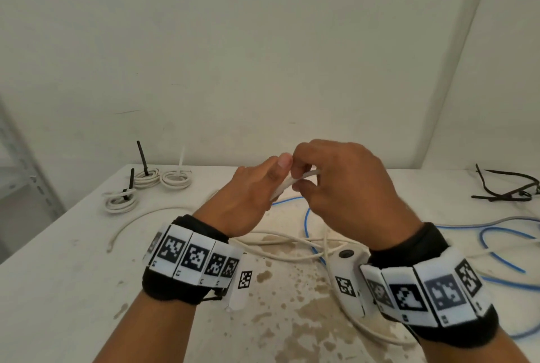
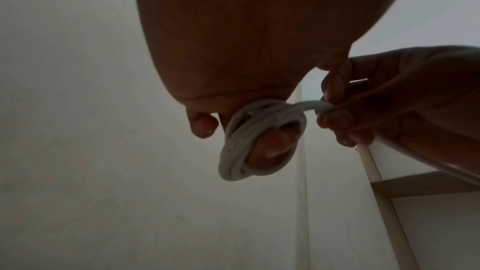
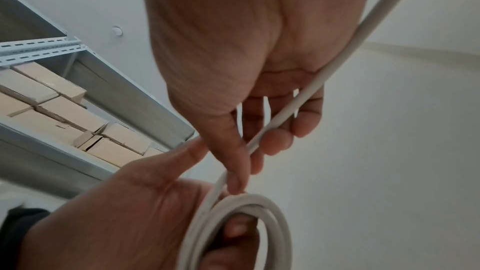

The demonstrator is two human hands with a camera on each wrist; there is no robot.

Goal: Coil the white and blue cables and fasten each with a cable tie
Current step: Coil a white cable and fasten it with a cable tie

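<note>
Only wrist cams show coil: left hand point(image 2: 233, 48) grips white cable point(image 2: 259, 141), right hand point(image 3: 246, 59) pinches it.

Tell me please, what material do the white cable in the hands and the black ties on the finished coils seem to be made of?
The round white cable looks like a smooth matte plastic jacket, probably PVC: it bends into even loops without creasing. The thin black cable ties on the finished white coils look like stiff plastic, perhaps nylon: their tails stand upright unaided. They are too small to tell more.
</note>
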